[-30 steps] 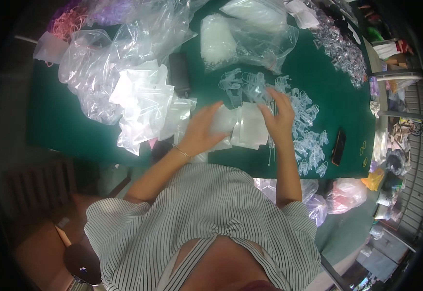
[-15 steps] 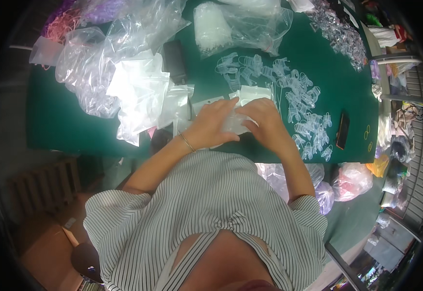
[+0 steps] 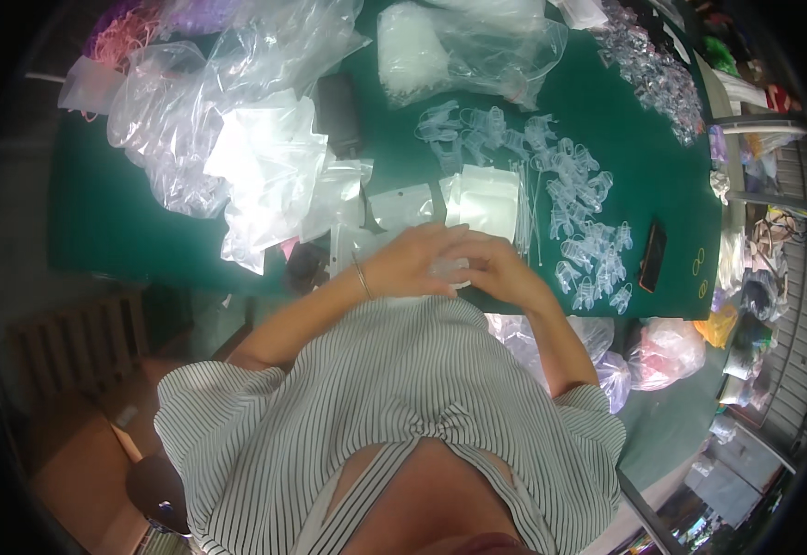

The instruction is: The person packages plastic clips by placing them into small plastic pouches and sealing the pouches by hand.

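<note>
Close to my striped top, at the table's near edge, my left hand (image 3: pixel 411 263) and my right hand (image 3: pixel 507 270) come together with fingers overlapping. Between them is a small clear plastic bag (image 3: pixel 449 268), mostly covered by the fingers; its contents are hard to make out. Both hands are closed on it. Just beyond them lies a stack of pale, shiny flat bags (image 3: pixel 486 205). To its right are several thin white sticks (image 3: pixel 526 215). Flat clear bags (image 3: pixel 401 207) lie left of the stack.
Many clear plastic clip-like pieces (image 3: pixel 581 196) spread over the green table (image 3: pixel 639 176) to the right, near a dark phone (image 3: pixel 653 257) and yellow rubber bands (image 3: pixel 700 263). A black box (image 3: pixel 337 116), white pouches (image 3: pixel 269 166) and large clear bags (image 3: pixel 473 55) stand farther back.
Both hands have drawn nearer to my body with the clear bag. My fingers, earlier apart around it, now overlap, and more of the flat bag stack shows.
</note>
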Available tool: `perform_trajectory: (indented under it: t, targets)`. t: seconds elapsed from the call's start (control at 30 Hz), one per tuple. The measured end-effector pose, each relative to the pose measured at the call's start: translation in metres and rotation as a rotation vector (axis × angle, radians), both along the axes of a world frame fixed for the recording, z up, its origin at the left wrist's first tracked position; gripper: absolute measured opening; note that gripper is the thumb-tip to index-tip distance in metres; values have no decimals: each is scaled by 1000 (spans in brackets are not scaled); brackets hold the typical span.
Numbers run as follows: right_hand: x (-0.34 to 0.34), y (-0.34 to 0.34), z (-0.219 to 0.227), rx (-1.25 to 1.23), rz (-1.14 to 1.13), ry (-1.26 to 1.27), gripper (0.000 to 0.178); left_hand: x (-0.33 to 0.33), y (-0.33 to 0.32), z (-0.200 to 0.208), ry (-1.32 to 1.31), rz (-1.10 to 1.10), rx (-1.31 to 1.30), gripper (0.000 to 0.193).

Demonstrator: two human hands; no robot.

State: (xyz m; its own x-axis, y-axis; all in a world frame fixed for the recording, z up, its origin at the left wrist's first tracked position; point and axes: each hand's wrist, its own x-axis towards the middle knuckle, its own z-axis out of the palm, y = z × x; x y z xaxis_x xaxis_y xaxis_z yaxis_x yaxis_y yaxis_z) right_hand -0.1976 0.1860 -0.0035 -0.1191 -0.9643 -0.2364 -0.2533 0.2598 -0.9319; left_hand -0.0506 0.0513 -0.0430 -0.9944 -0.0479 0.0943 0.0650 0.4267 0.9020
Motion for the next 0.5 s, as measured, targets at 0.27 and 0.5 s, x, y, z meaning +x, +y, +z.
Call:
perform_trajectory:
  t: [0.27,0.5]
  targets:
    - [14,4,-15,-38,-199,201,31,-1,1,11,-122,135,-178,80]
    - [4,7,1,-165,33,161,28,-4,5,18,-61,53,7,73]
